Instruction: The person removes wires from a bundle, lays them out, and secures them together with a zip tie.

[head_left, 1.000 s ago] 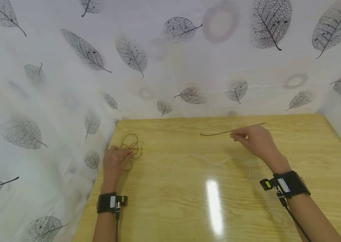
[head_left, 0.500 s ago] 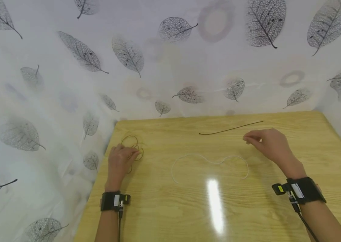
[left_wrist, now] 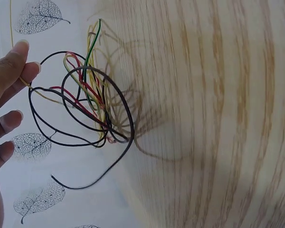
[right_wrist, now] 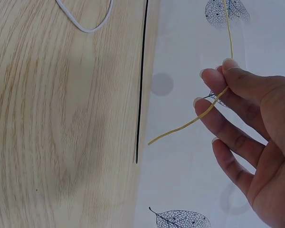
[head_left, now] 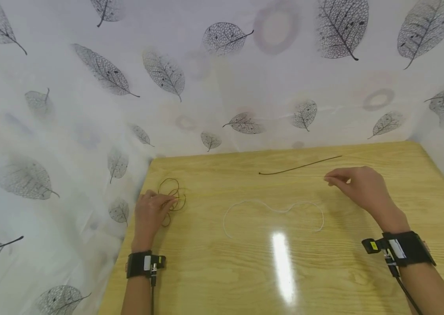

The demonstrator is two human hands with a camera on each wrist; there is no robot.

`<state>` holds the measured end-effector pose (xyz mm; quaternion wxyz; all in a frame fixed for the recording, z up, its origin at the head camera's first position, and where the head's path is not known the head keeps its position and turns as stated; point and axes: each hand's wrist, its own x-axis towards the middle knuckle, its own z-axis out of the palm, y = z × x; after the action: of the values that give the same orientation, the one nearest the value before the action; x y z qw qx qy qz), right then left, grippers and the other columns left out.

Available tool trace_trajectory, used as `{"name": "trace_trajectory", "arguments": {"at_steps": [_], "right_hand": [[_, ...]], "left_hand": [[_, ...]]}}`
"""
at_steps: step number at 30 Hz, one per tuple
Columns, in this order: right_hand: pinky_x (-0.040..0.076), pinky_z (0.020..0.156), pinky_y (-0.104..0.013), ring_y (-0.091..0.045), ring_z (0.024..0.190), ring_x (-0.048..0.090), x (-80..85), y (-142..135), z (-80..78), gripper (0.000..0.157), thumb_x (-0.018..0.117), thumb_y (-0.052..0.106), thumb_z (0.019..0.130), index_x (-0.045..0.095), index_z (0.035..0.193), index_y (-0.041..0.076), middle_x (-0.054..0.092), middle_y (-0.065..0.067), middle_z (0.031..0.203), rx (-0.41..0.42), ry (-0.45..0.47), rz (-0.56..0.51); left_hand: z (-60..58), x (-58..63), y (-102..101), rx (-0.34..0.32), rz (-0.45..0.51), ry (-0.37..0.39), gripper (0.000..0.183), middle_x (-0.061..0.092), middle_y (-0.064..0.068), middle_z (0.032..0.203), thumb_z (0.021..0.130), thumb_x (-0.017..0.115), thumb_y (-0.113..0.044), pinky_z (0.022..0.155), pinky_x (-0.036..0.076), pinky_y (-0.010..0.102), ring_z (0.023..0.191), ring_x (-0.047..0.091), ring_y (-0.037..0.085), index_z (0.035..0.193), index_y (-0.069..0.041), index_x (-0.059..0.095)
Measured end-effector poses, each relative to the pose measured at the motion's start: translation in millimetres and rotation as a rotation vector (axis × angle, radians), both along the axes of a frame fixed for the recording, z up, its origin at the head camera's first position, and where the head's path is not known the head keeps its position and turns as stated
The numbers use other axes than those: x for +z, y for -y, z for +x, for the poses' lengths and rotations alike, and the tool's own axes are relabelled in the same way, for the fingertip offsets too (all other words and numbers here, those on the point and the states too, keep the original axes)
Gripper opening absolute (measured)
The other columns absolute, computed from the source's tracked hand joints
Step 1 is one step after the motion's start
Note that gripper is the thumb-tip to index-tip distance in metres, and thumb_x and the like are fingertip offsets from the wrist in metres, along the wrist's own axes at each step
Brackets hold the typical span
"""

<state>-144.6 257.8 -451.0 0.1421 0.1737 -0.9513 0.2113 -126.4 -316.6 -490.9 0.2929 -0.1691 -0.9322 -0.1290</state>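
Yellow wire (right_wrist: 185,126): up off the wood, its free end curving out below the right thumb!
Right hand (head_left: 364,187): thumb and forefinger pinch that strand, other fingers apart.
Left hand (head_left: 149,216): pinches yellow wire too, tangle of coloured wires (left_wrist: 104,122) just beside.
Table (head_left: 214,275): black wire (head_left: 301,167) near the far edge, white wire (head_left: 281,211) waving nearer.

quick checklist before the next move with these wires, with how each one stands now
1. Left hand pinching a yellow wire: ok.
2. Right hand pinching yellow wire near a loose end: ok.
3. One continuous wire between both hands: cannot tell.
4. Wire bundle untangled: not ok, loops cross.
5. Loose black wire apart from white wire on the table: ok.
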Motion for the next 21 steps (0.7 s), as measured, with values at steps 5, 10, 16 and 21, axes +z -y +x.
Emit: {"name": "trace_trajectory", "arguments": {"at_steps": [5, 10, 16, 21], "right_hand": [[0.019, 0.037, -0.022, -0.006, 0.034, 0.028, -1.1, -2.4, -0.7, 0.016, 0.073, 0.023, 0.087, 0.078, 0.102, 0.017, 0.075, 0.002, 0.072, -0.002, -0.002, -0.015], [0.018, 0.037, -0.022, -0.005, 0.034, 0.028, 0.7, -6.0, -1.2, 0.017, 0.074, 0.023, 0.087, 0.079, 0.101, 0.017, 0.075, 0.002, 0.072, -0.009, -0.022, -0.017], [0.022, 0.036, -0.024, -0.007, 0.037, 0.041, 0.2, -16.3, 3.7, 0.018, 0.074, 0.022, 0.086, 0.078, 0.102, 0.014, 0.074, -0.002, 0.071, -0.041, -0.008, -0.004], [0.024, 0.036, -0.025, -0.009, 0.039, 0.045, -3.8, -26.0, 9.4, 0.018, 0.072, 0.021, 0.088, 0.078, 0.103, 0.013, 0.075, -0.005, 0.073, -0.049, 0.012, 0.005]], "left_hand": [[1.2, -0.6, 3.5, 0.012, -0.001, 0.004, 0.016, 0.077, 0.002, 0.076, 0.071, 0.086, -0.021, 0.063, 0.041, 0.038, 0.067, 0.055, 0.02, 0.085, -0.013, 0.081], [2.1, -1.5, 6.8, 0.024, -0.005, 0.002, 0.016, 0.077, 0.004, 0.078, 0.071, 0.086, -0.019, 0.063, 0.041, 0.039, 0.068, 0.056, 0.021, 0.084, -0.011, 0.08], [4.4, -7.8, 7.8, 0.011, -0.006, 0.012, 0.017, 0.077, 0.003, 0.077, 0.069, 0.087, -0.017, 0.061, 0.039, 0.037, 0.065, 0.055, 0.02, 0.084, -0.012, 0.08], [4.3, -10.0, 6.4, -0.007, -0.015, 0.0, 0.017, 0.077, 0.002, 0.078, 0.07, 0.086, -0.019, 0.061, 0.04, 0.039, 0.066, 0.056, 0.02, 0.085, -0.013, 0.08]]}}
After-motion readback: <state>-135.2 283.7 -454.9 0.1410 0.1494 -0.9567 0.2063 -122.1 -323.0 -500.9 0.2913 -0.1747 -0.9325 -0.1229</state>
